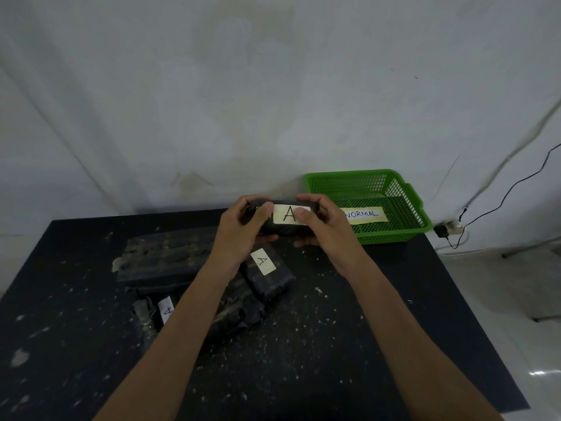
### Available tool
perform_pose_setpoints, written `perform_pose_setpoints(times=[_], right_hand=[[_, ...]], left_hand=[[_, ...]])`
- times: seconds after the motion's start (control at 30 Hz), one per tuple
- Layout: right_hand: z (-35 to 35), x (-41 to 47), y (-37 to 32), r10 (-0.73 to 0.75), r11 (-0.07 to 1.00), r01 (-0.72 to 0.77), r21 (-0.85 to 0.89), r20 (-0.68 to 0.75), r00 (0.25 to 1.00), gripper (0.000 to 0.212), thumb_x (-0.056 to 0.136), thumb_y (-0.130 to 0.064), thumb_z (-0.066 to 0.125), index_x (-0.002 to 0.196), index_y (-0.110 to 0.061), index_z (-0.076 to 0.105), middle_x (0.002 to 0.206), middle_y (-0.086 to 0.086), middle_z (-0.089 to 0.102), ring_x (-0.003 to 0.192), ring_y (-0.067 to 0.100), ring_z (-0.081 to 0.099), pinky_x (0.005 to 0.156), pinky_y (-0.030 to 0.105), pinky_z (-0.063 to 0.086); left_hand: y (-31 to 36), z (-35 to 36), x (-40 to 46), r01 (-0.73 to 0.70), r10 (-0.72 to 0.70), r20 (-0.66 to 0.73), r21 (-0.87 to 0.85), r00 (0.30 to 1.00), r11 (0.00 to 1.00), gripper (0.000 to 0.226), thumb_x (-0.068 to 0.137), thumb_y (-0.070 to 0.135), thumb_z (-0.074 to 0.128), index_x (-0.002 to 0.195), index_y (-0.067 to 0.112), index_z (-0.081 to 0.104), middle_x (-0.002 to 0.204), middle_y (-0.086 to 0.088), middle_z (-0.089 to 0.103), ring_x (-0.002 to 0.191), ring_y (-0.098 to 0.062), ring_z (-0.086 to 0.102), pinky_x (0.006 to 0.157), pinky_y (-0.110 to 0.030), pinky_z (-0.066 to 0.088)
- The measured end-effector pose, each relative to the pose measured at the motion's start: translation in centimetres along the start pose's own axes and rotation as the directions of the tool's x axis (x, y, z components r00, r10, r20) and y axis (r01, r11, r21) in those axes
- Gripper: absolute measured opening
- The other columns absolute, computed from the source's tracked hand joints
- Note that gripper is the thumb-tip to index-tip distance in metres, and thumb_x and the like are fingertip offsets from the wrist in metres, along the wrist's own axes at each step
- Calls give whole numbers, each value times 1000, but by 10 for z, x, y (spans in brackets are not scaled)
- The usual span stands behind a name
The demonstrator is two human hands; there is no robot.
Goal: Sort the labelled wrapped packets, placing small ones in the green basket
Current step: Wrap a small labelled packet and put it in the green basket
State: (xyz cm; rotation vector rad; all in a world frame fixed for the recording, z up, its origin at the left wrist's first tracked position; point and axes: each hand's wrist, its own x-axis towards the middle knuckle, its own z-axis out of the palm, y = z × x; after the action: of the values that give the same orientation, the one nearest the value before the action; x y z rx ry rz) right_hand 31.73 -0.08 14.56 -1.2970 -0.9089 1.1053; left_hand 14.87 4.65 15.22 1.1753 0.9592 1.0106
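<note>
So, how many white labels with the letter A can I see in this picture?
3. One is on the packet held in both hands, one on a packet lying just below the hands, one on a packet left of the left forearm. The pile may hide more.

A dark counter (334, 344) speckled with pale flecks stands against a stained white wall (212, 86). At the far right a black adapter (440, 230) sits by a white socket strip (453, 227) on the tiled floor (516, 299) (its cable (516, 183) runs up the wall).
</note>
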Motion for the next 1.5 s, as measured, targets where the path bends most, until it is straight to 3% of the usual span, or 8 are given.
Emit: perform_pose_setpoints(times=[0.23, 0.43, 0.53, 0.63, 0.87, 1.03, 1.27, 1.5], right_hand=[[-3, 2, 3, -40, 992, 28, -126, -88, 995, 37, 102, -25, 61, 138, -26, 53, 123, 6, 61, 104, 19, 70, 77, 43, 65], [2, 2, 1, 39, 999, -39, -4, -21, 999, 66, 91, -50, 70, 149, -32, 45, 143, 6, 55, 123, 25, 63, 91, 45, 61], [2, 5, 3, 55, 980, -49, 193, -27, 998, 61, 99, -23, 64, 154, -27, 39, 142, 10, 59, 125, 26, 63, 97, 46, 58], [0, 7, 6, 90, 932, -79, 354, -14, 996, 61, 101, -8, 56, 156, -24, 34, 122, 8, 71, 111, 25, 70, 87, 39, 60], [-7, 9, 7, 102, 929, -105, 356, 27, 994, 32, 103, -4, 47, 124, -20, 65, 113, 5, 76, 102, 19, 72, 80, 34, 61], [-23, 9, 7, 129, 961, -136, 240, 45, 991, 36, 104, -10, 50, 137, -18, 60, 124, 8, 72, 109, 20, 70, 84, 38, 60], [-54, 16, 10, -4, 983, -1, -184, -27, 1000, 50, 98, 0, 55, 118, -45, 63, 105, -6, 76, 103, 26, 72, 92, 55, 59], [-83, 28, 9, -103, 911, 94, -403, -1, 995, 46, 98, -8, 60, 142, -21, 58, 120, -7, 72, 109, 9, 68, 97, 33, 57]], left_hand=[[-2, 5, -1, -73, 75, 72, -36, 995, 997, 28, 105, 23, 46, 120, 19, 69, 125, -6, 67, 114, -21, 67, 84, -35, 60], [-8, 15, -1, -81, 82, 105, -12, 991, 997, 20, 95, 10, 64, 112, 10, 75, 106, -3, 77, 104, -15, 71, 87, -26, 57], [-13, 20, 0, -140, 137, 86, 24, 987, 990, 14, 90, 6, 70, 99, 14, 76, 99, -1, 78, 95, -9, 72, 82, -20, 54], [-18, 22, 2, -171, 164, 78, 88, 983, 981, 16, 91, 11, 71, 102, 22, 74, 110, -6, 74, 101, -10, 70, 87, -23, 55], [-36, 24, 21, 3, -4, 5, 94, 1000, 996, 55, 95, 16, 67, 146, 14, 48, 119, -4, 67, 97, -4, 68, 80, -24, 59], [-42, 39, 34, 16, -16, 2, 80, 1000, 997, 49, 91, 13, 72, 137, 15, 55, 100, -7, 72, 87, -12, 70, 70, -20, 57], [-53, 70, 52, 23, -28, 31, 137, 999, 990, 35, 92, 16, 71, 126, 17, 64, 91, -4, 72, 78, -9, 67, 67, -23, 56], [-58, 96, 72, 170, -173, 72, 50, 982, 984, 25, 94, 15, 69, 117, 19, 62, 95, -3, 73, 83, -11, 70, 67, -23, 56]])
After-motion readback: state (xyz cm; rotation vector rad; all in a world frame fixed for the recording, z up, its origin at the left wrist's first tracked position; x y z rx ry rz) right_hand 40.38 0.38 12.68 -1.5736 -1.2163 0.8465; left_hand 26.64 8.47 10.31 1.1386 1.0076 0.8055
